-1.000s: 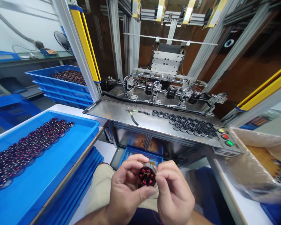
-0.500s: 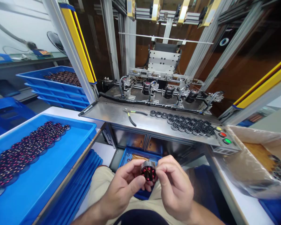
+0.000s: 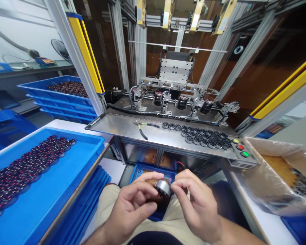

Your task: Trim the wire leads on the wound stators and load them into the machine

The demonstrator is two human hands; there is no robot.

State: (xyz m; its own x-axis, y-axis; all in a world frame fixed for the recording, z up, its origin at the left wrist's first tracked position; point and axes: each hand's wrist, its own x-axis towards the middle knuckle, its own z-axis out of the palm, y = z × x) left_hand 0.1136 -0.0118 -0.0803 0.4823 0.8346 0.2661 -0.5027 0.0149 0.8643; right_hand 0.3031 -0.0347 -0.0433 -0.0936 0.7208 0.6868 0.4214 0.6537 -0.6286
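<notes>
A wound motor stator point(image 3: 163, 187) with a silver rim sits between my two hands, above my lap. It is tilted, its silver side facing me and its underside dark and blurred. Around its left side, my left hand point(image 3: 136, 202) has its fingers spread. The thumb stands apart from the stator, while the index and middle fingertips are close to its upper left edge; whether they touch it, I cannot tell. My right hand point(image 3: 196, 200) is closed in a pinch at the stator's right edge. Any wire end between those fingertips is too small to see.
Wound stators point(image 3: 35, 161) lie in rows in a blue tray point(image 3: 73, 163) at left. Cutting pliers point(image 3: 142, 129) and bare stator cores point(image 3: 206, 136) rest on the metal ledge before a winding machine point(image 3: 177, 69). At right stand push buttons point(image 3: 240, 147) and a plastic-lined carton point(image 3: 260, 170).
The stator has turned from showing its red windings to showing its silver rim. My left thumb and fingers have spread away from it. My right hand stays pinched at its right edge.
</notes>
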